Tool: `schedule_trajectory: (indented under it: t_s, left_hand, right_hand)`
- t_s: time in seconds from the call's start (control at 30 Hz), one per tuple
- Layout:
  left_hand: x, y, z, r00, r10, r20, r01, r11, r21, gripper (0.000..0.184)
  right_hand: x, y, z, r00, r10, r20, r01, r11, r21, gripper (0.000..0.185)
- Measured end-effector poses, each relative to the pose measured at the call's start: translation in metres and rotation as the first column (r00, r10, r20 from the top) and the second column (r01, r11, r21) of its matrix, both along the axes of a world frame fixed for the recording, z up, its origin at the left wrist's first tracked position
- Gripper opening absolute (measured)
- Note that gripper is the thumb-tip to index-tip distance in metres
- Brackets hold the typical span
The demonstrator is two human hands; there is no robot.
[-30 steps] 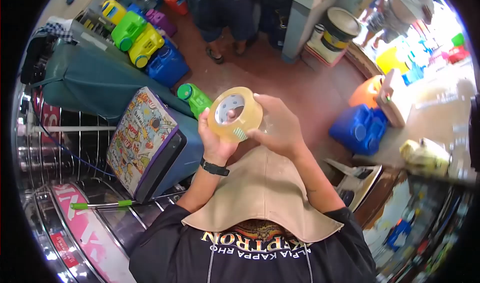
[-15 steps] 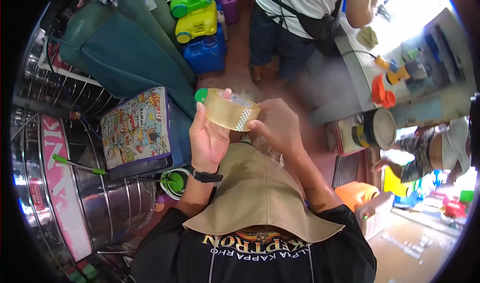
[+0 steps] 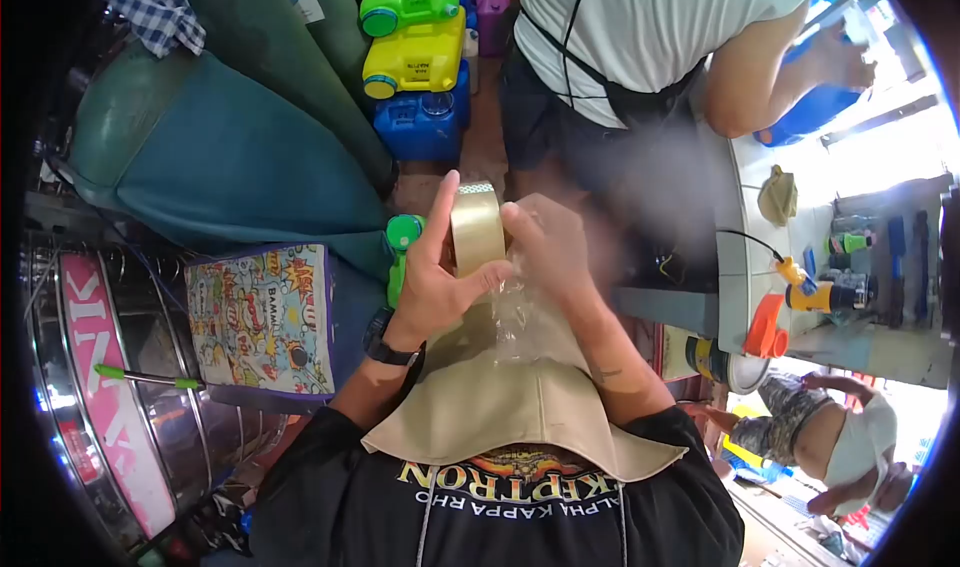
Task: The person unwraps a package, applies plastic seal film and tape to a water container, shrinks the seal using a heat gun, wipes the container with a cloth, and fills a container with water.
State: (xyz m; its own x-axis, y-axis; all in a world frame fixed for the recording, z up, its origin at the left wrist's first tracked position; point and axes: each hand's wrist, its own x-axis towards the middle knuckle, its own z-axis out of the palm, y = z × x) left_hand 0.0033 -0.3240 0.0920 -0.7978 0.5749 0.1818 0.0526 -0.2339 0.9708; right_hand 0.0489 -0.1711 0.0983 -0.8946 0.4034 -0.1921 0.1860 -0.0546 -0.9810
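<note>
A roll of clear tan packing tape (image 3: 477, 229) stands on edge between my hands, its checkered band turned to the top. My left hand (image 3: 435, 272) grips it from the left side, with the thumb below and fingers stretched along the edge. A dark watch is on that wrist. My right hand (image 3: 553, 252) is closed at the roll's right edge, its thumb against the rim; the other fingers are blurred. Below the roll, a crinkled transparent plastic strip (image 3: 514, 319) hangs in front of the hat brim (image 3: 500, 407). Whether my right fingers hold it cannot be made out.
Ahead stands a person in a white shirt (image 3: 640, 27). Green, yellow and blue jugs (image 3: 415, 62) are stacked ahead left. A comic-print box (image 3: 262, 317) and teal-covered tanks (image 3: 240, 147) are at left. On the right are a counter (image 3: 745, 177) and another person (image 3: 830, 427).
The tape roll has turned from lying slanted to standing on edge, its checkered band moving to the top. Both hands have shifted around it. The person ahead appears closer.
</note>
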Motion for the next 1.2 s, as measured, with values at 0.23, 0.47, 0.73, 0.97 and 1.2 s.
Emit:
schedule_trajectory:
  t_s: [0.23,0.47,0.73,0.97,1.2]
  left_hand:
    - [-0.04,0.02,0.01,0.992,-0.008,-0.123,-0.018,0.978,-0.209,0.1]
    - [-0.062,0.058,0.012,0.992,-0.097,-0.08,0.08,0.978,-0.193,0.1]
    - [-0.084,0.101,-0.003,0.97,-0.166,0.178,0.162,0.986,0.036,0.107]
    - [-0.163,0.121,-0.016,0.827,-0.393,0.403,0.337,0.919,0.206,0.109]
    - [-0.287,0.162,-0.034,0.778,-0.561,0.281,0.507,0.826,0.244,0.087]
  right_hand:
    - [-0.027,0.061,0.009,0.951,0.135,-0.277,0.015,0.877,0.481,0.02]
    - [-0.055,0.129,0.035,0.864,0.411,-0.29,-0.159,0.77,0.618,0.039]
    - [-0.088,0.162,0.037,0.808,0.522,-0.273,-0.228,0.704,0.672,0.042]
    - [-0.153,0.21,0.036,0.572,0.795,-0.202,-0.551,0.555,0.624,0.046]
    - [-0.213,0.21,0.028,0.669,0.743,-0.01,-0.702,0.636,0.321,0.065]
